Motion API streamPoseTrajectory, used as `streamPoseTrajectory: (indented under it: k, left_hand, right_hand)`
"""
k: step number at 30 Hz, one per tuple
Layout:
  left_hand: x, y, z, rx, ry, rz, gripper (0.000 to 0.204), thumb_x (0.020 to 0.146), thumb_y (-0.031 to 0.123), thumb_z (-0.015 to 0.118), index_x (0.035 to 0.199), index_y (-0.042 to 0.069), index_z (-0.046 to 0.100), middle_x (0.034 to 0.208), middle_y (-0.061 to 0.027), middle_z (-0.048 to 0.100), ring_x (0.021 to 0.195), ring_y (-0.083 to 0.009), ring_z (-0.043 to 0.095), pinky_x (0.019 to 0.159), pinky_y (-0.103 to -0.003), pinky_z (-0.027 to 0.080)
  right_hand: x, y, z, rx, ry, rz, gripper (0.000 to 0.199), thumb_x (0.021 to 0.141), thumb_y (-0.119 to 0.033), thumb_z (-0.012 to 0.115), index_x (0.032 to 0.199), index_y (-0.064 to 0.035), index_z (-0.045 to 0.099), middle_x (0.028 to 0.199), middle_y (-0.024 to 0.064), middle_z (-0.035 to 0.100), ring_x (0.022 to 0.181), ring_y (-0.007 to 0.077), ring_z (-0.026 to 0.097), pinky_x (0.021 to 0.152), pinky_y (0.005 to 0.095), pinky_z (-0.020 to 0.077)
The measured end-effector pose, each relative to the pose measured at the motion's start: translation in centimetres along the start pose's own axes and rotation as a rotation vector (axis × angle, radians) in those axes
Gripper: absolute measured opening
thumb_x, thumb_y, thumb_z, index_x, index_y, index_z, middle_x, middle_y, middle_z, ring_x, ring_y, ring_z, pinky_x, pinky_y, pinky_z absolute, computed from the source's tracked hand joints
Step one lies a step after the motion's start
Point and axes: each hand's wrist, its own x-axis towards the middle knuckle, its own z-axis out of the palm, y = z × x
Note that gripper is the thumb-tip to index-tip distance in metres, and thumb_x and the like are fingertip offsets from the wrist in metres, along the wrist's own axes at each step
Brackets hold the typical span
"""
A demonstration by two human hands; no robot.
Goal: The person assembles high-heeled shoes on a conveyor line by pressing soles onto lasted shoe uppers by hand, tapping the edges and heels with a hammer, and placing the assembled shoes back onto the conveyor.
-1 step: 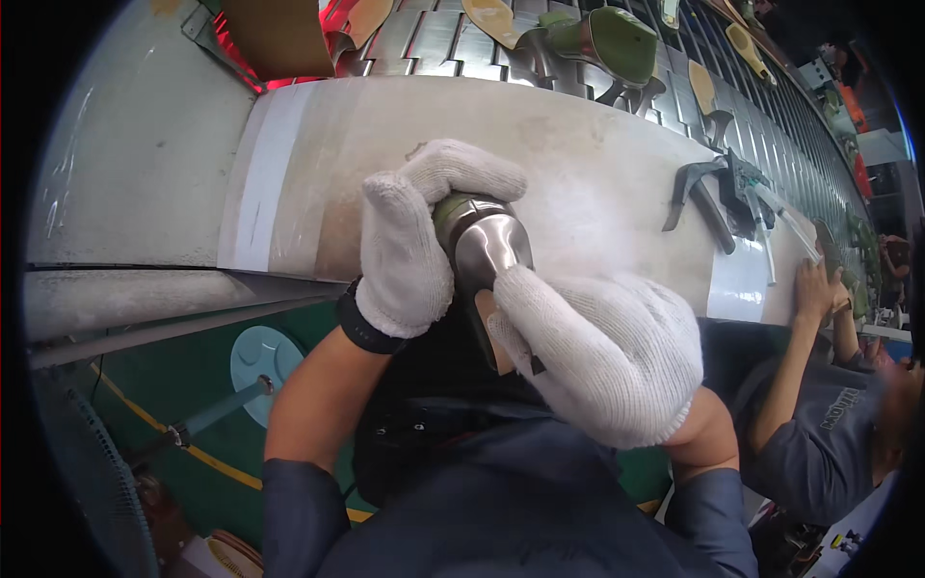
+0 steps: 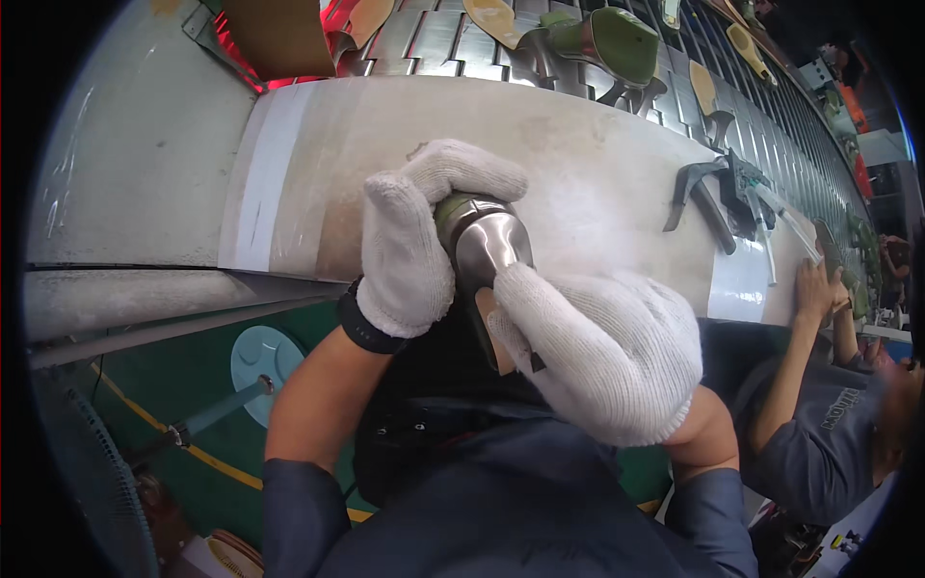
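Note:
My left hand (image 2: 409, 241), in a white knit glove, curls round the green part of a shoe last (image 2: 469, 205) above the near edge of the bench. A smooth, shiny silver piece covers the last's rounded end toward me, and a tan strip with a dark edge runs below it. My right hand (image 2: 607, 347), gloved alike, grips this lower end. Its leading fingertip presses on the silver surface. The other right fingers are partly hidden behind the strip.
Beyond the bench (image 2: 385, 125) runs a slatted metal conveyor (image 2: 424, 43) carrying a green last (image 2: 617, 43) and tan sole-shaped pieces. A dark hand tool (image 2: 737, 197) with clear tubing lies at right. A co-worker's hands (image 2: 819, 289) are farther right. A round pale-blue stool (image 2: 265, 371) stands lower left.

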Motion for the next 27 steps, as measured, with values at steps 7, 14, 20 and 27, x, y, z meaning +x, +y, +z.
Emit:
streamPoseTrajectory:
  k: [7,14,20,27]
  left_hand:
    - [-0.2,-0.7,-0.5,0.003,-0.004,0.013,0.118,0.102,0.089,0.003,0.114,-0.003,0.075,0.112,-0.0143,0.074,0.105,-0.0235,0.071,0.099,-0.038,0.055]
    - [-0.1,-1.1,-0.5,0.012,0.022,0.067,0.114,0.105,0.087,0.008,0.112,-0.003,0.076,0.109,-0.0150,0.075,0.104,-0.0241,0.072,0.097,-0.038,0.056]
    - [1.7,-0.7,0.2,-0.108,0.058,-0.047,0.104,0.112,0.078,0.013,0.107,-0.004,0.077,0.097,-0.0100,0.077,0.092,-0.0189,0.072,0.089,-0.034,0.058]
    - [5.6,-2.5,0.4,-0.178,0.003,-0.003,0.080,0.120,0.060,0.030,0.107,0.000,0.080,0.092,-0.0043,0.076,0.089,-0.0119,0.070,0.086,-0.030,0.058]
  right_hand:
    - [0.2,0.1,0.7,-0.057,0.012,-0.031,0.056,0.075,-0.010,0.078,0.130,0.0029,0.075,0.092,0.0064,0.069,0.067,0.0200,0.066,0.056,0.0341,0.0535]
    - [0.4,0.1,1.0,-0.066,0.018,-0.052,0.057,0.076,-0.008,0.076,0.132,0.0042,0.073,0.091,0.0064,0.068,0.068,0.0202,0.066,0.057,0.0348,0.0536]
    - [2.1,1.3,0.8,-0.055,0.025,0.000,0.052,0.080,-0.007,0.078,0.130,0.0007,0.071,0.086,0.0059,0.069,0.070,0.0249,0.068,0.060,0.0375,0.0551]
    - [3.1,3.7,1.6,-0.040,0.152,0.124,0.036,0.085,-0.009,0.093,0.119,-0.0110,0.081,0.086,0.0051,0.076,0.068,0.0176,0.072,0.063,0.0313,0.0572]
